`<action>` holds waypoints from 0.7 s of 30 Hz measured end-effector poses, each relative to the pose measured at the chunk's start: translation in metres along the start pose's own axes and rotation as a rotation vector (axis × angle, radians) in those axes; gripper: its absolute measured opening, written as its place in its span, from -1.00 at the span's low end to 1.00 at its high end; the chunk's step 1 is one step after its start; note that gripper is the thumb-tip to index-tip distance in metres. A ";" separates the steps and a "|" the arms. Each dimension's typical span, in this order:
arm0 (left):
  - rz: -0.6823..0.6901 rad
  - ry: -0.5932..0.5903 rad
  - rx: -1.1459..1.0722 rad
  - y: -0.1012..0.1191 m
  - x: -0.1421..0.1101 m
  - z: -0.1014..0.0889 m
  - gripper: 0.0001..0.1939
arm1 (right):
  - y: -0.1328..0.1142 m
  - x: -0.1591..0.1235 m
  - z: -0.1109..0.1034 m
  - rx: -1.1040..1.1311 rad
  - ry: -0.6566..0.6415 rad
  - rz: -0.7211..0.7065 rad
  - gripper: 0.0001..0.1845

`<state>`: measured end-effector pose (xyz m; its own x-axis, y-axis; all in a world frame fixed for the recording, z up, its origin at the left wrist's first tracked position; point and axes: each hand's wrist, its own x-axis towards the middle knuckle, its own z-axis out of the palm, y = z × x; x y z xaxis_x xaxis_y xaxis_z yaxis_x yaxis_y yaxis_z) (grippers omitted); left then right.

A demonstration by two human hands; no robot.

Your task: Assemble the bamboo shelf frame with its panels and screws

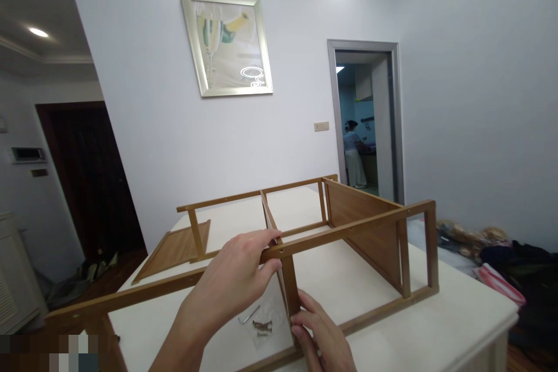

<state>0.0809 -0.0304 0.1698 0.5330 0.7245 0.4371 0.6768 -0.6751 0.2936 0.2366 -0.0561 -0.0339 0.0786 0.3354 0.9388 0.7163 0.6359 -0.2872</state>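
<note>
The left hand (235,267) is nearly closed in a pinch, its fingertips on top of the upper rail (357,228) and its thumb underneath, with the wood caught between them. The right hand (325,337) is lower and nearer the camera, its fingers curled in close around the lower part of a wooden crosspiece (291,285), which runs down from the rail just beside the left fingertips to the right fingers. Both pieces belong to the wooden frame (383,313), which lies on its side on a white table (457,314) and stretches out to the left, right and far side of the fingers. Behind the left fingertips, a middle panel (269,215) runs away toward the far side of the frame, seen almost edge-on. To the right of both hands' fingers, a larger brown panel (357,206) stands set in the frame. Below the left thumb and left of the right fingers, a hex key (249,315) and several screws (262,325) lie with clear plastic on the tabletop. Well to the left of the left fingers, a separate panel (174,250) lies flat. Far beyond the fingers, to the right, a person (354,154) stands past a doorway
</note>
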 end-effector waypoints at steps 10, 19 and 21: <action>0.036 -0.024 0.027 0.000 0.002 0.001 -0.63 | -0.003 0.006 0.000 0.020 0.038 -0.008 -0.79; 0.021 -0.019 -0.009 0.002 0.001 -0.001 -0.68 | -0.003 0.011 -0.013 0.051 -0.007 -0.006 -0.84; 0.026 -0.019 -0.003 0.001 0.001 -0.001 -0.67 | -0.006 0.014 -0.017 0.053 0.011 -0.014 -0.83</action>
<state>0.0823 -0.0304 0.1715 0.5601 0.7093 0.4280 0.6613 -0.6940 0.2848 0.2452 -0.0668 -0.0160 0.0768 0.3192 0.9446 0.6799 0.6761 -0.2838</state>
